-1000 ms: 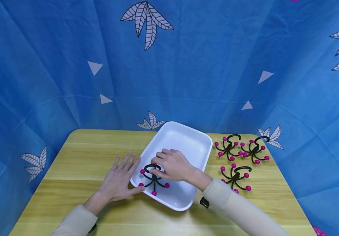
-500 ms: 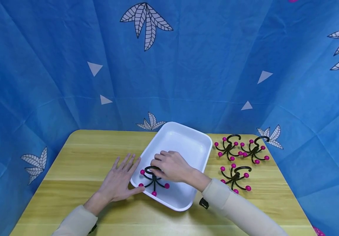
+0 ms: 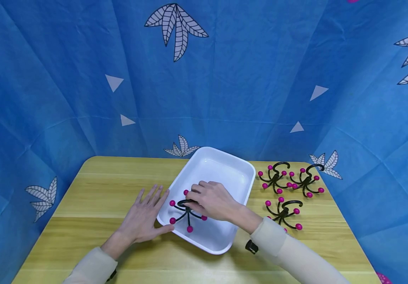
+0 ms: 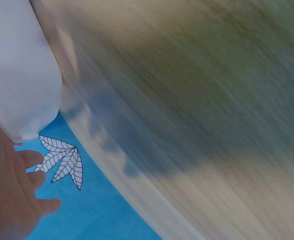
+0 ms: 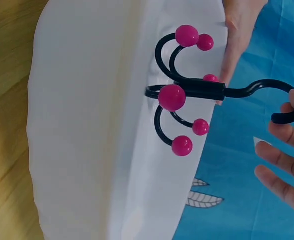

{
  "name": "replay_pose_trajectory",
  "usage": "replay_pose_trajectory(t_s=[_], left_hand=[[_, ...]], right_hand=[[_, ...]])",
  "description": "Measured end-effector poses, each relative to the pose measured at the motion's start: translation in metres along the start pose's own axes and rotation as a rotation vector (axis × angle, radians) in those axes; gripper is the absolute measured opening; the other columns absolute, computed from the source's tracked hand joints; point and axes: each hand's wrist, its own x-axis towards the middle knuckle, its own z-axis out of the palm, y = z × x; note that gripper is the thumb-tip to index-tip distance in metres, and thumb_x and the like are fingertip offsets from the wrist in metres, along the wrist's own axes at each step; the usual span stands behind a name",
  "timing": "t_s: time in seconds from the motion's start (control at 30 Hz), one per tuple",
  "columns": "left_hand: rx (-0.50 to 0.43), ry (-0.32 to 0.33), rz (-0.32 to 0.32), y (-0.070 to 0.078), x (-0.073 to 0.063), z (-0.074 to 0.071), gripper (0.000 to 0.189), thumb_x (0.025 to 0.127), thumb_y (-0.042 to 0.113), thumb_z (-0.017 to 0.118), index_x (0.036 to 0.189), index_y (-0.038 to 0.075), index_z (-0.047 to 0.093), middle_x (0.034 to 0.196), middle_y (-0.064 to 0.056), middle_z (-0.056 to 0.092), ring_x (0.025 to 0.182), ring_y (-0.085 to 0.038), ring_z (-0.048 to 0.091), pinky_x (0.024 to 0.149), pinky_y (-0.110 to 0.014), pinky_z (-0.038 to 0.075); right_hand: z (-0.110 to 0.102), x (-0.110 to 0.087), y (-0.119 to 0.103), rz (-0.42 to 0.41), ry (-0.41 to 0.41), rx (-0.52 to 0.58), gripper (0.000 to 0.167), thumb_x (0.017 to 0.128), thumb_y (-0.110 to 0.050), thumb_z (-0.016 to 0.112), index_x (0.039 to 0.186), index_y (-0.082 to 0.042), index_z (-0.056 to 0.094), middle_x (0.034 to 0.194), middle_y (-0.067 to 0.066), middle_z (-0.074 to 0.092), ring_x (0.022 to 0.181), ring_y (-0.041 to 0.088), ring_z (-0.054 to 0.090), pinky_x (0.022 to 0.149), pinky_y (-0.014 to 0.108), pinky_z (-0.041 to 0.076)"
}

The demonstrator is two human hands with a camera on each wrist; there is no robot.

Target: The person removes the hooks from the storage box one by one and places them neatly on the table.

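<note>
A black hook hanger with pink ball tips stands over the lower left part of the white tray. My right hand pinches its curved top hook between thumb and index finger. In the right wrist view the hanger's stem points toward the hand, and its curved arms spread over the tray. The other fingers are extended. My left hand lies with straight, spread fingers along the tray's left rim, its thumb at the near left corner. In the left wrist view that hand shows beside the tray's white wall.
Three more hook hangers stand on the wooden table to the tray's right: one at the back, one at the back right, one nearer. A blue patterned cloth hangs behind and beside the table.
The hook hanger has shifted a little right and upward in the head view, along with my right hand. My left hand and the tray have kept their places.
</note>
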Motion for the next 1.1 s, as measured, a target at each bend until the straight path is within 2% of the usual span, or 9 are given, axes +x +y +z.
replay_pose_trajectory(t_s=[0.7, 1.1], left_hand=[[0.021, -0.015, 0.004, 0.0, -0.001, -0.002, 0.113, 0.085, 0.088, 0.051, 0.167, 0.013, 0.031, 0.171, -0.018, 0.037, 0.162, -0.039, 0.031, 0.13, -0.066, 0.027], [0.009, -0.025, 0.011, -0.001, -0.001, -0.004, 0.114, 0.087, 0.091, 0.045, 0.168, 0.012, 0.029, 0.171, -0.018, 0.036, 0.162, -0.039, 0.03, 0.13, -0.066, 0.027]], right_hand=[[-0.049, -0.017, 0.017, 0.006, 0.095, 0.009, 0.013, 0.092, -0.035, 0.081, 0.097, -0.025, 0.076, 0.087, -0.009, 0.069, 0.074, 0.009, 0.062, 0.059, 0.02, 0.052], [-0.081, -0.044, 0.04, 0.04, 0.14, 0.016, 0.014, 0.088, -0.029, 0.085, 0.095, -0.021, 0.076, 0.085, -0.007, 0.069, 0.072, 0.009, 0.061, 0.057, 0.02, 0.05]])
